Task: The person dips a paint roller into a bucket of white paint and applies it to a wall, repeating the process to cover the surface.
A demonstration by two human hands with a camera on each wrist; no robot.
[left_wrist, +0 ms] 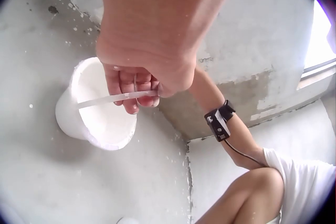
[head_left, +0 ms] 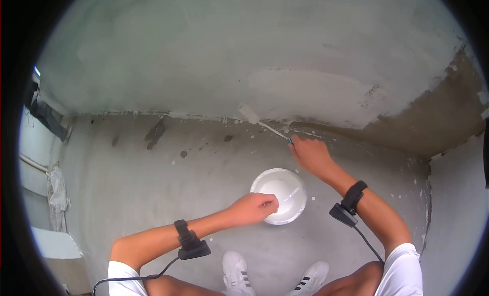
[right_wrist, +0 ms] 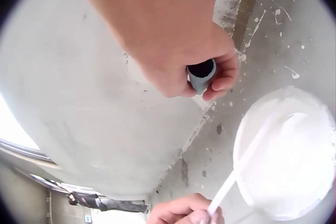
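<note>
My right hand grips the handle of a paint roller, its dark hollow handle end showing in the right wrist view. The white roller head overlaps the foot of the wall in the head view. With curled fingers, my left hand holds the thin white plastic bail handle of a white bucket. That handle slants across the bucket's mouth. White paint shows inside the bucket, which is in front of my feet, below and left of the right hand.
Ahead stands a wall with whitish coating and a bare brown patch at right. Paint spots and dark stains mark the grey floor. Another wall closes the right side. Clear plastic sheeting hangs at left.
</note>
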